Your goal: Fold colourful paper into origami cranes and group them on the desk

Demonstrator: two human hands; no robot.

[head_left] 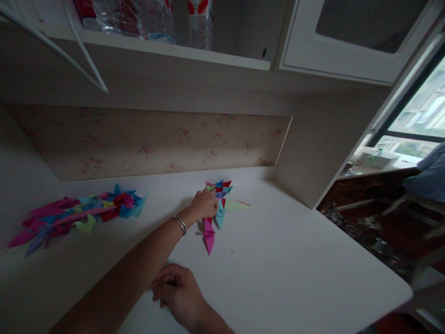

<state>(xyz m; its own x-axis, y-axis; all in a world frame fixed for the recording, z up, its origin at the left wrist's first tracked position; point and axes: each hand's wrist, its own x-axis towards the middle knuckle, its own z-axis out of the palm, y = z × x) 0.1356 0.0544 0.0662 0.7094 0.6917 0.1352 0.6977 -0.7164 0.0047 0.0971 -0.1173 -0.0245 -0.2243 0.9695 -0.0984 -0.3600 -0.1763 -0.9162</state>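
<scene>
Folded paper birds (220, 214), likely light and easily crushed, best pinched at a body fold, lie on the white desk (278, 264) beside and just beyond my left hand (205, 204), whose grip I cannot tell; my right hand (181, 293) curls loosely nearer me, its hold hidden too

There, the left hand (206, 204) covered part of the small paper cluster (220, 215), its grip impossible to read! Up top, bottles (200, 33) were cropped by the edge; floor clutter (368, 241) dissolved into blur.
</scene>
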